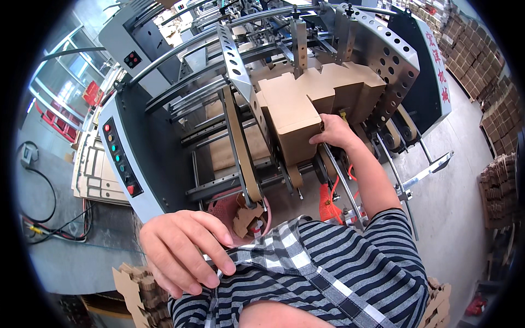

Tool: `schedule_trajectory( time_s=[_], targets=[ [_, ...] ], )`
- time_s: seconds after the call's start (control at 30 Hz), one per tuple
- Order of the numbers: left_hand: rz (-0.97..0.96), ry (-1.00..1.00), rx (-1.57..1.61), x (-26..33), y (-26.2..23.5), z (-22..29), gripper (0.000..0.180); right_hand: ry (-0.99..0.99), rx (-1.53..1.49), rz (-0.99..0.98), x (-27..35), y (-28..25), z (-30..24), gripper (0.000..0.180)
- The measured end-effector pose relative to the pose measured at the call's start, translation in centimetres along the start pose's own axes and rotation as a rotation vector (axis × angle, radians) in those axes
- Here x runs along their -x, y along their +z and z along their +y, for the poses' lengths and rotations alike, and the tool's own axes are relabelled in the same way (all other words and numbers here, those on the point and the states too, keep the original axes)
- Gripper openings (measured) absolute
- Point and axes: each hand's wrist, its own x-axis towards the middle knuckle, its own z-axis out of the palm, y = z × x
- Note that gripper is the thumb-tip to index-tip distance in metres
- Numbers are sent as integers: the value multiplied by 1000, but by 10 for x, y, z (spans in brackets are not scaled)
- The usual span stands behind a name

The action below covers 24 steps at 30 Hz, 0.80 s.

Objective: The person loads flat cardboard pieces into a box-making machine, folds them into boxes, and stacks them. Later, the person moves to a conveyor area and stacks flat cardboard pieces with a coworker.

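A thick stack of brown cardboard blanks (292, 106), cut with flaps and notches, stands in the machine's feed bay between perforated metal side plates. My right hand (333, 131) is closed at the stack's near right corner, thumb against the front face and the other fingertips partly hidden in the notch. Close to my chest, my left hand (186, 251) hangs with its fingers loosely apart and holds nothing. Below the stack run tan feed belts (240, 147) and metal rods.
A button panel (117, 156) is on the machine's left side. Under the belts sits a pink basket (224, 213) with cardboard scraps. Cables (60, 218) lie at the left. Cardboard bundles (142, 295) flank me, and stacked pallets (476, 54) line the right.
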Motion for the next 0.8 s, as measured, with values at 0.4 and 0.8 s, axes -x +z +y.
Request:
schedule_trajectory(
  time_s=[0.4, 0.8],
  targets=[
    [199, -31, 6, 53, 0, -11, 23, -137, 199, 85, 5, 7, 0, 44],
    [307, -59, 66, 68, 0, -33, 33, -10, -30, -100, -9, 18, 36, 60]
  ],
)
